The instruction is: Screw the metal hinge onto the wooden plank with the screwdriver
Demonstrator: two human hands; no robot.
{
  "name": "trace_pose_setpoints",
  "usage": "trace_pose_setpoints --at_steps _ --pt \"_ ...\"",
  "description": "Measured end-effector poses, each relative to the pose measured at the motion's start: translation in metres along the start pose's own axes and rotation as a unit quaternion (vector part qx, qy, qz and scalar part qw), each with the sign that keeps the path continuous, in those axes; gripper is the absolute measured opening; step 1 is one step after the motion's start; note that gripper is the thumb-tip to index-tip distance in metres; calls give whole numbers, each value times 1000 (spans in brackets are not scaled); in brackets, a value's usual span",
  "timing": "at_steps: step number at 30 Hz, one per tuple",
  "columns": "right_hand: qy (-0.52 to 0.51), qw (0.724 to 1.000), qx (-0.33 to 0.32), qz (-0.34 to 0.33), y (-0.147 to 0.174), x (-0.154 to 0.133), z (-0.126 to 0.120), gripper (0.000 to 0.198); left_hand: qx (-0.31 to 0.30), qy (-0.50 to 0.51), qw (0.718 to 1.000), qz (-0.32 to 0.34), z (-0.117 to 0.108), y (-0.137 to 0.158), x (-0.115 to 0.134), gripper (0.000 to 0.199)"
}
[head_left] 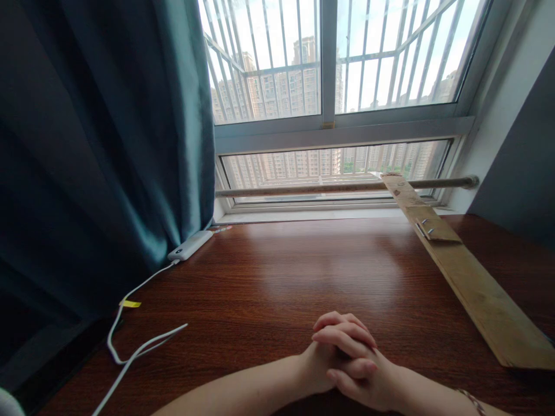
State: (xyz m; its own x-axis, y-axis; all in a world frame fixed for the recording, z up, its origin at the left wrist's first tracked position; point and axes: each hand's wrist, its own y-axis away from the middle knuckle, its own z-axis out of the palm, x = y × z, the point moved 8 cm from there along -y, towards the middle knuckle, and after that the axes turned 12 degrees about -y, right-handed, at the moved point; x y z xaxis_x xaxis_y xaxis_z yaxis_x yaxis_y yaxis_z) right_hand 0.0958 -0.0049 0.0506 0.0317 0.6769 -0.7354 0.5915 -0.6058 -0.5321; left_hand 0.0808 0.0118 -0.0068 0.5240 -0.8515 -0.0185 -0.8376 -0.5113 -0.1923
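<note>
My left hand (323,358) and my right hand (376,370) are clasped together above the dark reddish-brown wooden table (295,277), near its front. Their fingers interlock, each hand closed around the other. No object shows between them. The palms are hidden, and I cannot tell whether the hands rest on the wood. A patterned bracelet (472,400) circles my right wrist.
A long cardboard strip (472,283) slants from the table's right side up to a rail (303,189) by the window; small metal pieces (425,225) lie on it. At left, a white power bank (191,245) with a white cable (145,345) lies by a blue-green curtain (173,115).
</note>
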Motion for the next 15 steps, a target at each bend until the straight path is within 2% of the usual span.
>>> trace_pose_setpoints --at_steps 9,15 --pt "-8 1000 7 -6 -2 -3 -2 54 23 83 996 -17 -3 3 -4 33" --pt "-6 1000 6 0 0 1 0 56 49 36 998 -7 -7 1 -2 29"
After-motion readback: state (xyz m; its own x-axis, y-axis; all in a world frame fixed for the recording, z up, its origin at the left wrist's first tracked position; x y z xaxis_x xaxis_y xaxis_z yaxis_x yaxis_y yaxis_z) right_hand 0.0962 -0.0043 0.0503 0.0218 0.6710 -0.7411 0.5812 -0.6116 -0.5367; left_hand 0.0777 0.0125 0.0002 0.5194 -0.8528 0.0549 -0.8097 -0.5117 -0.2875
